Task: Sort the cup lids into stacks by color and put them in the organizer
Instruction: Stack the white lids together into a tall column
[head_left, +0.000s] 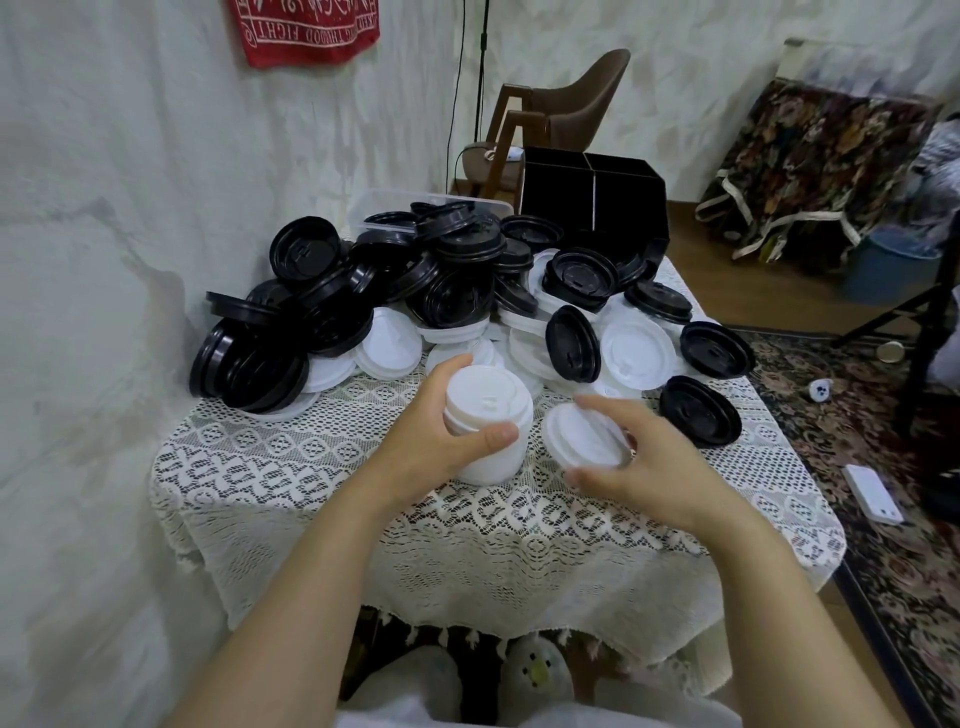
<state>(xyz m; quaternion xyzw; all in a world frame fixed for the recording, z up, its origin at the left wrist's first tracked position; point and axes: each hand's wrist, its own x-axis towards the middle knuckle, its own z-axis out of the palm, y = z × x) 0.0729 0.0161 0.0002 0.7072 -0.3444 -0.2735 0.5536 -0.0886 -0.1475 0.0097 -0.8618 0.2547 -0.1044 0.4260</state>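
Observation:
My left hand (434, 441) grips a tall stack of white lids (491, 415), thumb in front and fingers curled behind it, standing on the lace cloth. To its right, my right hand (639, 467) holds a tilted white lid (582, 434) by its edge, close beside the stack. Behind them lies a big mixed heap of black lids (374, 291) and white lids (636, 353) over the table's back half. The black organizer (592, 192) stands at the far back right of the table.
A clear plastic tub (384, 205) sits behind the heap. The lace-covered table (322, 493) meets the wall on the left. A brown chair (571, 104) stands beyond the table. A white phone (872, 493) lies on the patterned rug to the right.

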